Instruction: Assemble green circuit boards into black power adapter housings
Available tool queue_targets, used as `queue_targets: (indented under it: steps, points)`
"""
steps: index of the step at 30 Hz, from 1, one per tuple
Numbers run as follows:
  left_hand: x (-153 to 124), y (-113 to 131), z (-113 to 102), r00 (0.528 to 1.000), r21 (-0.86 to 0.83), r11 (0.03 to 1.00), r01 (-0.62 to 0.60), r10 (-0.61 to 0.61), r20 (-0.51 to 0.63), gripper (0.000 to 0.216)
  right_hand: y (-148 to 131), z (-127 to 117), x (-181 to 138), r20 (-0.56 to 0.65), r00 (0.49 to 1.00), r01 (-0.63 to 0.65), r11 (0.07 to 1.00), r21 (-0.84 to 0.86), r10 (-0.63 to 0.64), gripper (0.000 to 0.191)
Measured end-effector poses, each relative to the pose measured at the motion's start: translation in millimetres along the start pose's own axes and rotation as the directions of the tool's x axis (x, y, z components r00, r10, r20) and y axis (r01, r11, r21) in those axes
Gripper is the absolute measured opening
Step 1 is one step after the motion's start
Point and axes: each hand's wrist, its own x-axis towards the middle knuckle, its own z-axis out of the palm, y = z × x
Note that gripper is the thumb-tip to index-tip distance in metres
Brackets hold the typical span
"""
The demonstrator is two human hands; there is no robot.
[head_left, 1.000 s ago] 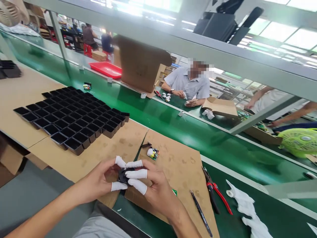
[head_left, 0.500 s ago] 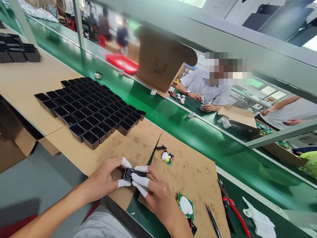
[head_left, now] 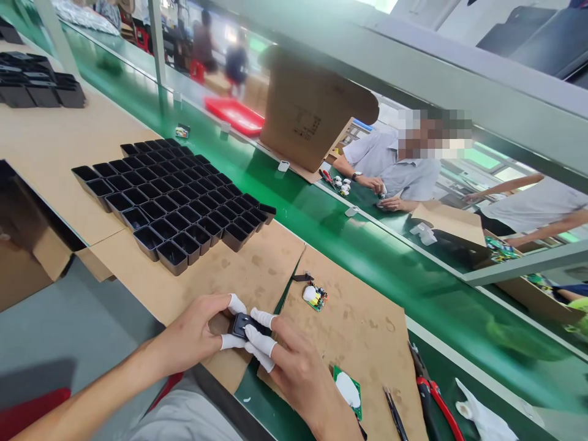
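Between my two hands is a small black plastic case (head_left: pixel 241 323), just above the cardboard sheet. My left hand (head_left: pixel 202 327) grips its left end with thumb and finger, both in white finger cots. My right hand (head_left: pixel 287 355) closes on its right side, with white-cotted fingers lying over the top and hiding part of it. Right of the hands, a circuit board with white compound and yellow parts (head_left: pixel 315 296) lies on the cardboard, beside a small black piece (head_left: pixel 302 277). Close to my right wrist lies a green board with a white patch (head_left: pixel 348 392).
Many open black cases (head_left: pixel 184 202) stand in rows on the left, with more stacked cases (head_left: pixel 41 86) behind. Tweezers (head_left: pixel 395 411), red-handled pliers (head_left: pixel 434 392) and a white cloth (head_left: pixel 482 410) lie at right. Across the green conveyor (head_left: pixel 331 229), a co-worker (head_left: pixel 390 162) handles small parts.
The view has shifted slightly, so the bench things sit a little further right. The black case is tilted a bit differently, and my right fingers have shifted on it; both hands still hold it.
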Motion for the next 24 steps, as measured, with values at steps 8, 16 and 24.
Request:
queue_targets:
  steps: [8,16,24]
  points:
    - [2,5,-4,0.999,0.025,0.999,-0.04,0.04,0.013,0.014,3,-21,15,0.084,0.976,0.208,0.974,-0.089,-0.2,0.032]
    - [6,29,-20,0.997,-0.052,0.997,-0.049,0.052,0.059,0.015,-7,-34,22,-0.02,0.966,0.253,0.957,-0.141,-0.259,0.033]
    - [4,-17,-1,0.999,0.004,0.999,-0.044,0.044,0.008,0.018,16,13,3,-0.032,0.988,0.152,0.988,-0.028,-0.153,0.059]
